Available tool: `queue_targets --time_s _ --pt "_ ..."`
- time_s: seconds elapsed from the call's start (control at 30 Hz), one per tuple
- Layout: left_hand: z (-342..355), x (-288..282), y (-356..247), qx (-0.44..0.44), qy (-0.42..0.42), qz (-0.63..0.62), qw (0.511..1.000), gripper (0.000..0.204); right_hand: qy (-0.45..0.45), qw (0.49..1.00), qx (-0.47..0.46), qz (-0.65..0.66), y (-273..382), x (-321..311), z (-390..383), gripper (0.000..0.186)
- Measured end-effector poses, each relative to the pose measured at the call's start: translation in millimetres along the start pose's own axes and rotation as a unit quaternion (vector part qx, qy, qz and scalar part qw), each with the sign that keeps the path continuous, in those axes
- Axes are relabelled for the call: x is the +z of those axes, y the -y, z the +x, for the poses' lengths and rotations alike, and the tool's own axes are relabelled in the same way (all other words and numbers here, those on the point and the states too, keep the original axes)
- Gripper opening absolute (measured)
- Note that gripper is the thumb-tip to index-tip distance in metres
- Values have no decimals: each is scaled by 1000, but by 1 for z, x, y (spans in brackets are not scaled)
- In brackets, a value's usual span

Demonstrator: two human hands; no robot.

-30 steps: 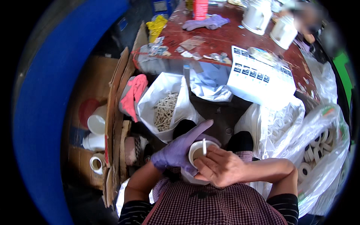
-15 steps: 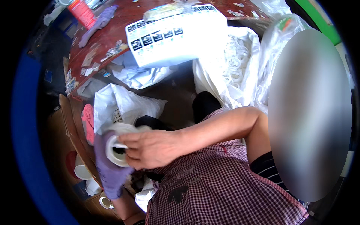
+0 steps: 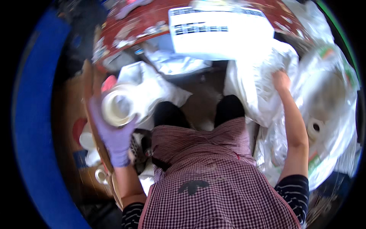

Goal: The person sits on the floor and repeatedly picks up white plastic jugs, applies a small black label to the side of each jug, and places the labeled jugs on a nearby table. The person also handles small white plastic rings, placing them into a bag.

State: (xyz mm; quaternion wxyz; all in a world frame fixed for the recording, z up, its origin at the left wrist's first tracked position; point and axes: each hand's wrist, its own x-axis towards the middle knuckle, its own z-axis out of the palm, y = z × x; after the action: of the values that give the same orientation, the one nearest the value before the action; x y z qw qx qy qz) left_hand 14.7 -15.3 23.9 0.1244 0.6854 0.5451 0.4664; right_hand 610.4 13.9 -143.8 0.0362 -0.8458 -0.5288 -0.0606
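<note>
My left hand, in a purple glove, holds a white ring-shaped roll with a wide hollow core, its fingers and thumb around the outside. The roll is above a white bag on the left. My right hand is bare and reaches into the mouth of another white bag at the right. Its fingers are blurred and partly hidden there, so their grip does not show. The bag's contents are smeared now; white loops showed in it earlier.
A red worktop with scraps on it runs along the far side, a white printed sheet hanging over its edge. At the right stands a clear plastic bag holding white rolls. A cardboard edge borders the left, with white cups beyond it.
My right hand has left the roll and moved far right into the white bag. My left hand keeps the roll. The whole view has shifted.
</note>
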Motion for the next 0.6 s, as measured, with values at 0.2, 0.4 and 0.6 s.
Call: queue_targets --time_s 0.2,0.4,0.6 --pt "-45 55 -14 -62 143 -141 978 98 -42 994 -66 -74 34 -55 -14 21" --pt "-60 77 -8 -45 172 -88 980 100 55 877 -179 443 124 -101 -77 23" --pt "-75 82 3 -76 158 -141 974 103 64 725 -430 535 253 -154 -158 29"
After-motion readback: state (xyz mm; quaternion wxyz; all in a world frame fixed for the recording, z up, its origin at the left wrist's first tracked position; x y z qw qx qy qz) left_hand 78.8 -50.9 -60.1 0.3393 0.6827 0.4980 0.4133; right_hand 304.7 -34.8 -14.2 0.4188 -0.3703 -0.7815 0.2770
